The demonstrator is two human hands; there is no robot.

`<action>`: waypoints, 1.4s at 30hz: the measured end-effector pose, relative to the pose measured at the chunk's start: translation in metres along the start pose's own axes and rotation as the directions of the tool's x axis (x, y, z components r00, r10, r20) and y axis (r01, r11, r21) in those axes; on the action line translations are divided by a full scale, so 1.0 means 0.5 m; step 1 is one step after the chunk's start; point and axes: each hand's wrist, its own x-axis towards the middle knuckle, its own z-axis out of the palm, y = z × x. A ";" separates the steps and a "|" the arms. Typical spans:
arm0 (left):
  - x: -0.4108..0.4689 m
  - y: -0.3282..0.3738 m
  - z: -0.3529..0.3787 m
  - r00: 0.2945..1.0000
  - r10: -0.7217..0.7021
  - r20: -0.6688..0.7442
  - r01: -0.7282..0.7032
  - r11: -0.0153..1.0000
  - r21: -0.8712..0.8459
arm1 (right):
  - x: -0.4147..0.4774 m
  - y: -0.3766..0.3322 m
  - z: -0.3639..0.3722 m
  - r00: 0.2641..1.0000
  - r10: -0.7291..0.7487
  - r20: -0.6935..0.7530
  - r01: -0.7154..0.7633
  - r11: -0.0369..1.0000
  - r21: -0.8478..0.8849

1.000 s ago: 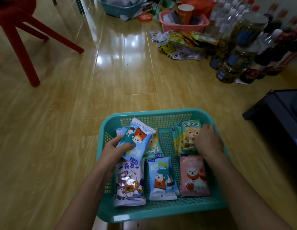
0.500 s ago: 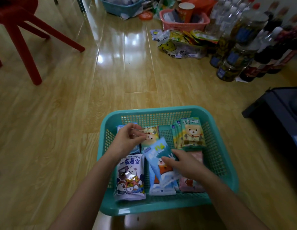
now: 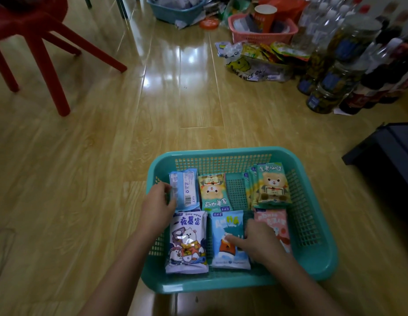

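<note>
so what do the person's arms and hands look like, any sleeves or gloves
The left hand and right hand are bare: no gloves, rings, watch or bracelet in view. The arms behind them are uncovered down to the bottom edge of the picture, so no sleeves show.

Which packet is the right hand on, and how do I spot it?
Look in the teal basket on the floor. In its near row of three, it is the middle packet, touched by the right hand. It is blue with an orange figure, between a white Baby wipes packet and a pink packet.
</note>
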 end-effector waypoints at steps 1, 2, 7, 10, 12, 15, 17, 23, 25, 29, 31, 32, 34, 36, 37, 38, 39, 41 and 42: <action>0.000 -0.001 0.006 1.000 0.005 -0.002 -0.005 0.999 0.040 | 0.001 -0.005 -0.007 1.000 0.005 -0.022 -0.005 1.000 -0.008; 0.003 -0.003 0.013 1.000 0.009 0.007 -0.010 0.997 0.081 | 0.002 -0.013 -0.015 0.999 -0.006 -0.052 0.006 1.000 -0.004; 0.031 0.022 0.050 0.997 -0.007 0.071 -0.015 0.956 0.294 | 0.054 -0.086 -0.065 0.969 -0.138 -0.204 0.154 0.986 0.061; 0.053 0.048 0.078 0.994 -0.020 0.111 -0.040 0.859 0.510 | 0.115 -0.118 -0.065 0.961 -0.117 -0.251 0.140 0.987 0.076; 0.066 0.055 0.092 0.993 -0.021 0.112 -0.050 0.800 0.597 | 0.144 -0.127 -0.049 0.975 -0.080 -0.209 0.098 0.992 0.076; 0.080 0.047 0.100 0.995 -0.024 0.100 -0.039 0.815 0.579 | 0.165 -0.130 -0.021 0.983 -0.045 -0.179 0.052 0.998 0.033; 0.084 0.038 0.100 0.996 -0.032 0.088 -0.020 0.844 0.536 | 0.171 -0.125 -0.009 0.982 -0.012 -0.190 0.020 0.999 0.035; 0.083 0.027 0.059 0.998 -0.052 -0.039 0.053 0.998 0.026 | 0.181 -0.100 -0.001 0.990 0.120 -0.069 -0.114 0.990 0.080; 0.079 0.024 0.035 0.994 -0.088 -0.063 0.071 0.971 -0.230 | 0.180 -0.096 -0.010 0.994 0.101 -0.035 -0.099 0.994 0.054; 0.063 0.020 -0.002 0.953 -0.248 0.176 0.296 0.623 -0.724 | 0.170 -0.095 -0.015 0.997 0.073 -0.024 -0.074 0.994 -0.085; 0.055 0.016 -0.012 0.916 -0.245 0.317 0.399 0.477 -0.783 | 0.167 -0.093 -0.012 0.996 0.066 -0.055 -0.068 0.997 -0.046; 0.052 0.012 -0.015 0.905 -0.239 0.352 0.425 0.455 -0.783 | 0.167 -0.090 -0.013 0.996 0.063 -0.060 -0.064 0.998 -0.019; 0.045 0.003 -0.018 0.894 -0.234 0.382 0.447 0.424 -0.788 | 0.168 -0.086 -0.021 0.996 0.064 -0.063 -0.063 0.998 0.011; 0.038 -0.001 -0.021 0.893 -0.225 0.391 0.450 0.399 -0.799 | 0.168 -0.083 -0.031 0.994 0.076 -0.082 -0.073 0.997 0.039; 0.036 -0.002 -0.022 0.891 -0.221 0.397 0.453 0.388 -0.802 | 0.167 -0.081 -0.036 0.991 0.081 -0.104 -0.076 0.996 0.048; 0.034 -0.003 -0.023 0.891 -0.211 0.403 0.454 0.384 -0.804 | 0.164 -0.080 -0.041 0.987 0.087 -0.132 -0.080 0.995 0.058; 0.032 -0.003 -0.025 0.892 -0.197 0.406 0.452 0.377 -0.808 | 0.161 -0.078 -0.046 0.982 0.093 -0.163 -0.080 0.993 0.083; 0.030 -0.003 -0.029 0.895 -0.182 0.407 0.446 0.373 -0.814 | 0.156 -0.075 -0.053 0.972 0.100 -0.214 -0.051 0.974 0.220; 0.029 -0.002 -0.030 0.898 -0.175 0.405 0.441 0.374 -0.816 | 0.155 -0.073 -0.056 0.967 0.102 -0.233 -0.021 0.945 0.326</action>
